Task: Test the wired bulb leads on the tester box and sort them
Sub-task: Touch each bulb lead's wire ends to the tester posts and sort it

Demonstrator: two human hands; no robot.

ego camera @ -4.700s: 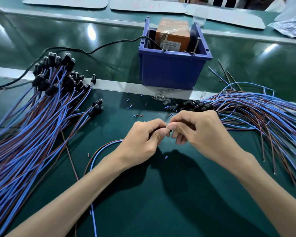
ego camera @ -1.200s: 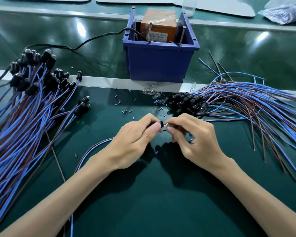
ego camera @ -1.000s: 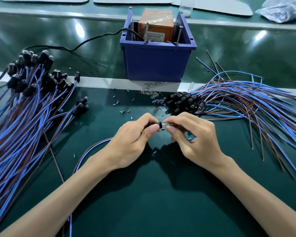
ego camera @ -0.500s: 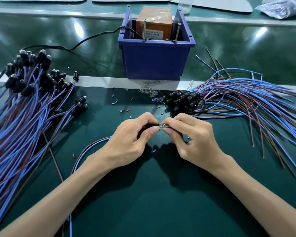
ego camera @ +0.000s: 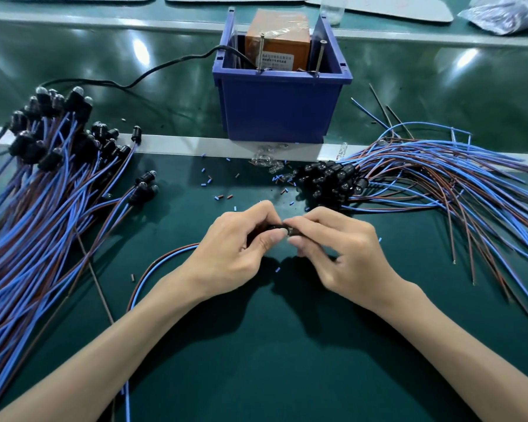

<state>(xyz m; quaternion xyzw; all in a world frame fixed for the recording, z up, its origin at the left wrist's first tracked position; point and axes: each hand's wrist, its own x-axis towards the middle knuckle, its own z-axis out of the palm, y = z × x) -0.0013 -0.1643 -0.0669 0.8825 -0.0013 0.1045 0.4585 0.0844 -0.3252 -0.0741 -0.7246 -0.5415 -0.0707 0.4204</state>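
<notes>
A small black bulb holder (ego camera: pixel 274 229) is pinched by the fingers (ego camera: pixel 273 239) of the left hand (ego camera: pixel 235 248), while a tiny glass bulb (ego camera: pixel 290 231) at its mouth is gripped by the right hand (ego camera: pixel 342 254). The bulb is judged fragile and slippery, best held lightly by its sides; the holder is stiff. The limp, light twin lead (ego camera: pixel 153 269) trails left of the fingers across the worktop (ego camera: pixel 287 360). The tester box (ego camera: pixel 282 108) stands beyond them, between two lead piles (ego camera: pixel 43 193).
</notes>
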